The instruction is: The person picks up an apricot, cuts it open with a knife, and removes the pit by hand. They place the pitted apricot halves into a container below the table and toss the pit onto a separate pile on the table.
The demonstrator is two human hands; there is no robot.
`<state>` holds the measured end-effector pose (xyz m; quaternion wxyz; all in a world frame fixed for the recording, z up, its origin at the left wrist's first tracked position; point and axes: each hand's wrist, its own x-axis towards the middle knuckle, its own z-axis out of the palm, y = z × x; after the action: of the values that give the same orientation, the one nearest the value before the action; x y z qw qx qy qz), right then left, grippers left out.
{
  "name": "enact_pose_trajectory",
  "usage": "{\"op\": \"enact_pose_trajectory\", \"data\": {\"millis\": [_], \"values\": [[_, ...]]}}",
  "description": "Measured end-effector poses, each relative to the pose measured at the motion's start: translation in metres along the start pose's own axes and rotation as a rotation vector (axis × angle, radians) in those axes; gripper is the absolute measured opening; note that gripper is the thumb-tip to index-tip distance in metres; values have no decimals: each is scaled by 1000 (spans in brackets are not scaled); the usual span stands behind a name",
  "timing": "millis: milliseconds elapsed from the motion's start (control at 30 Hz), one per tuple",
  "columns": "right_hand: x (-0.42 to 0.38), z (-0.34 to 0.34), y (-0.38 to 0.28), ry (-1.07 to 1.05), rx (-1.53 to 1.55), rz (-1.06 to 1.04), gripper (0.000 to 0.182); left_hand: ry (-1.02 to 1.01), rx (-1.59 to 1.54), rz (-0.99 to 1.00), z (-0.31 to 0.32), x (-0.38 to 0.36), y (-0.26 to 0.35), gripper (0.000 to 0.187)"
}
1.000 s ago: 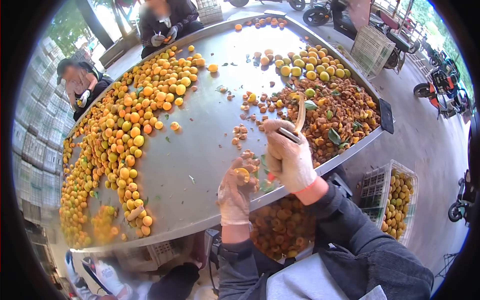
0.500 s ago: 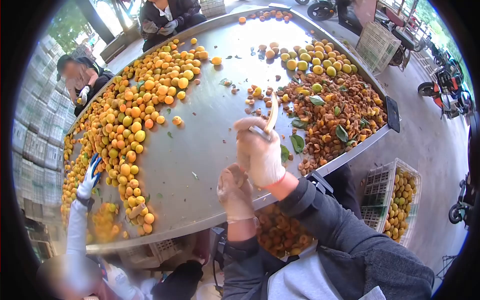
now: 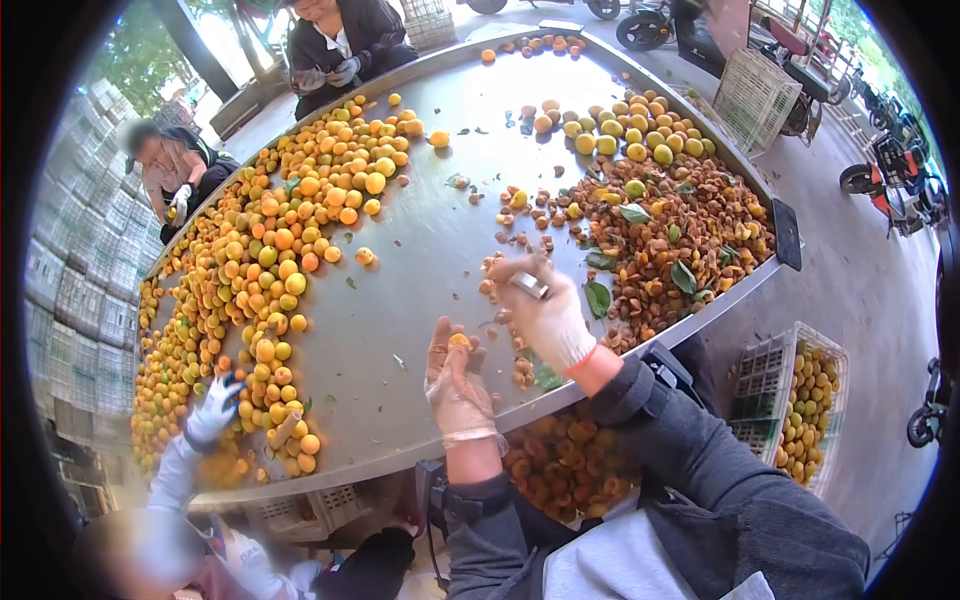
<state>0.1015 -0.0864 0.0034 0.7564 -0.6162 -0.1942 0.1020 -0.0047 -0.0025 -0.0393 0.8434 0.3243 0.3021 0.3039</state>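
Observation:
Near the table's front edge, my left hand (image 3: 460, 390) is palm up in a thin glove, its fingers curled around a small orange apricot piece (image 3: 459, 341). Just right of it, my gloved right hand (image 3: 548, 315) is closed around a small knife (image 3: 530, 286). Only the knife's shiny metal end shows clearly; its blade is hidden or blurred. Beyond and right of that hand lies a heap of brown pits and scraps (image 3: 690, 225) with green leaves. Below the table edge, cut apricots (image 3: 570, 465) fill a container in front of me.
Whole apricots (image 3: 300, 190) spread along the left of the metal table (image 3: 400, 290); more (image 3: 650, 125) lie far right. A co-worker's gloved hand (image 3: 215, 405) reaches into the left pile. Two people sit beyond. A phone (image 3: 786, 235) rests on the right edge; a fruit crate (image 3: 790, 400) stands below.
My hands have moved apart, the left opening palm up with the orange piece showing. The knife has turned from pointing upward. The co-worker's hand at left has shifted right and down.

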Motion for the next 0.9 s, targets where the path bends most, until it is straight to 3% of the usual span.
{"op": "enact_pose_trajectory", "data": {"millis": [33, 67, 133, 233, 333, 367, 400, 500, 567, 600, 667, 700, 833, 900], "values": [[-5, -2, 1, -160, -181, -136, 13, -11, -25, 45, 1, 2, 0, 36], [-9, -4, -1, -170, -170, -148, 13, -11, -25, 65, 7, 2, 2, 36], [-15, -1, -5, -502, -701, -219, 17, 31, -44, -38, 18, -6, 5, 36], [-17, 1, -9, -554, -716, -102, 18, 43, -112, 1, 10, -7, -4, 35], [-13, -6, 11, -509, -677, -193, 18, 49, -77, -2, 8, -8, 0, 33], [-8, -8, 0, -474, -812, -87, 19, 63, -132, -1, 8, -7, 1, 32], [-4, -13, 17, -264, -844, -180, 18, 72, -188, -8, 7, -6, 0, 32], [-1, -25, 5, -103, -760, -146, 18, -97, -389, -97, -2, -2, 3, 33], [-8, -26, -1, -320, -592, -134, 25, -125, -306, -129, -7, 3, -4, 37], [-12, -24, -4, -317, -593, -135, 25, -146, -215, -145, -9, 5, -6, 42], [-18, -19, -11, -667, -714, -275, 32, -126, -171, -195, -11, 6, -6, 43], [-20, -18, -15, -697, -841, -208, 35, -103, -129, -245, -11, 5, -4, 44], [-12, -27, -8, -720, -741, -259, 35, -137, 80, -201, -11, -4, 6, 46], [-8, -31, -12, -800, -706, -253, 26, -138, 138, -246, -7, -10, 14, 43]]}}
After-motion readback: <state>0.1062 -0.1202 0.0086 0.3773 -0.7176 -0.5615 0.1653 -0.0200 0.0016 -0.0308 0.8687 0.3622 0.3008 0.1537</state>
